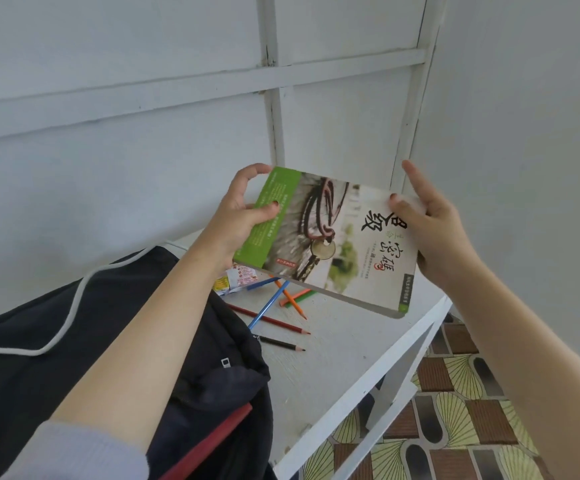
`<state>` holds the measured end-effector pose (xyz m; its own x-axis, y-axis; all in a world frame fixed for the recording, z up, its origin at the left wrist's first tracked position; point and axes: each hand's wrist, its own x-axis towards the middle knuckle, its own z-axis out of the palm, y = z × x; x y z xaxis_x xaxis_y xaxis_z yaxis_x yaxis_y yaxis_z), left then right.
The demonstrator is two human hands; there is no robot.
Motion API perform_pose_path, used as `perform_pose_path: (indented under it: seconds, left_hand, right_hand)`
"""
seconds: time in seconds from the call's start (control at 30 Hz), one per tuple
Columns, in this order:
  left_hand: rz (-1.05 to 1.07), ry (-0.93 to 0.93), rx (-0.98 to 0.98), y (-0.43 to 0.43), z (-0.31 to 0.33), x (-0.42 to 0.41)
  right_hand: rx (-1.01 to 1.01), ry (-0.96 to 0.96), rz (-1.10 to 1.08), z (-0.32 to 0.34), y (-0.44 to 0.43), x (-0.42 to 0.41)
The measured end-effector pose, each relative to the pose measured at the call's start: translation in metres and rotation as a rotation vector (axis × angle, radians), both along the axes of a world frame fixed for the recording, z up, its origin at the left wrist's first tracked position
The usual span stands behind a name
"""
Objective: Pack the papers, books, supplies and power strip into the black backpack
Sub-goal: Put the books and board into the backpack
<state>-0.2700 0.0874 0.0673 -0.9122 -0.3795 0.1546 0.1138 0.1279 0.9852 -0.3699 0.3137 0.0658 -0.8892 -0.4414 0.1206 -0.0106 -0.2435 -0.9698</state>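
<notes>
Black backpack (pixel 21 375) lies nearest, slumped on the left part of the desk (pixel 333 368) under the left forearm, with a red-edged cover (pixel 212 439) poking out of its near opening and a white cord (pixel 77 303) draped across its top. That opening looks soft and partly folded in, so a wide book could catch on the fabric or on the red cover and jam halfway; neither hand is free to spread it. Just beyond the bag, loose pencils (pixel 271 320) lie crossed on the desk beside a crumpled wrapper (pixel 238 277). Dragging the bag or lowering something flat onto them could roll them toward the desk's right edge, which drops to the tiled floor (pixel 454 410). Above them the book (pixel 333 244) is held in the air, tilted, cover up, clear of the desk. The left hand (pixel 240 216) is curled round its green spine side, thumb on the cover. The right hand (pixel 434 233) pinches the opposite edge with thumb on top, its forefinger sticking out straight rather than helping. Both grips sit toward the far end, so the near corner hangs unsupported; if either hand lets go to open the bag, I judge the book could swing down and slip. Behind stands a white panelled wall (pixel 143 81).
</notes>
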Motion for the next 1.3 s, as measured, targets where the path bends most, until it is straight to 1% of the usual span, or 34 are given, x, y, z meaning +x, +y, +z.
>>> perform_pose_path:
  seconds: [0.17,0.27,0.37,0.47,0.5,0.57,0.6,0.63,0.67,0.7,0.77,0.8,0.83,0.87,0.93,1.0,1.07,1.17,1.2,1.27,1.3]
  left_hand:
    - [0.041,-0.053,0.116,0.001,0.001,0.020]
    - [0.086,-0.085,0.095,-0.006,0.004,0.033]
    - [0.108,-0.168,-0.049,-0.011,0.005,0.050]
    - [0.086,-0.284,-0.348,-0.012,0.011,0.071]
    - [0.055,-0.334,-0.413,-0.012,0.015,0.080]
    - [0.033,-0.424,-0.484,-0.012,0.019,0.098]
    - [0.074,-0.419,-0.534,-0.013,0.018,0.108]
    - [0.153,-0.358,-0.616,-0.010,0.017,0.118]
    - [0.240,-0.238,-0.727,-0.004,0.015,0.132]
    - [0.293,-0.065,-0.856,0.004,0.014,0.147]
    - [0.264,0.249,-1.170,0.016,0.005,0.178]
    - [0.223,0.348,-1.285,0.021,-0.003,0.194]
    - [0.159,0.386,-1.348,0.027,-0.012,0.209]
    - [0.072,0.369,-1.371,0.033,-0.022,0.224]
    - [-0.111,0.246,-1.378,0.040,-0.039,0.247]
    - [-0.195,0.122,-1.395,0.038,-0.054,0.264]
    - [-0.156,0.098,-1.446,0.030,-0.060,0.274]
    - [-0.005,0.159,-1.619,0.015,-0.061,0.279]
    - [0.015,0.175,-1.676,0.010,-0.060,0.280]
    - [-0.014,0.191,-1.763,-0.003,-0.063,0.280]
    - [-0.028,0.171,-1.778,-0.007,-0.066,0.281]
  right_hand:
    - [0.018,0.004,0.232,-0.020,0.010,0.021]
    - [0.070,-0.057,0.346,-0.032,0.008,0.038]
    - [0.093,-0.142,0.382,-0.039,0.002,0.054]
    - [-0.036,-0.362,0.371,-0.046,-0.005,0.074]
    - [-0.077,-0.433,0.388,-0.049,-0.007,0.082]
    - [-0.130,-0.528,0.416,-0.055,-0.010,0.100]
    - [-0.145,-0.563,0.419,-0.058,-0.011,0.109]
    - [-0.157,-0.596,0.418,-0.061,-0.012,0.118]
    - [-0.166,-0.625,0.412,-0.064,-0.014,0.127]
    - [-0.177,-0.650,0.402,-0.068,-0.015,0.135]
    - [-0.209,-0.701,0.368,-0.075,-0.017,0.149]
    - [-0.223,-0.726,0.344,-0.078,-0.017,0.155]
    - [-0.230,-0.744,0.316,-0.080,-0.018,0.161]
    - [-0.232,-0.757,0.289,-0.082,-0.018,0.166]
    - [-0.242,-0.785,0.234,-0.083,-0.016,0.176]
    - [-0.261,-0.816,0.189,-0.084,-0.014,0.186]
    - [-0.272,-0.826,0.168,-0.084,-0.010,0.196]
    - [-0.279,-0.811,0.142,-0.084,-0.005,0.212]
    - [-0.284,-0.803,0.130,-0.084,-0.004,0.218]
    - [-0.290,-0.788,0.104,-0.085,-0.001,0.228]
    - [-0.292,-0.782,0.095,-0.085,0.000,0.234]
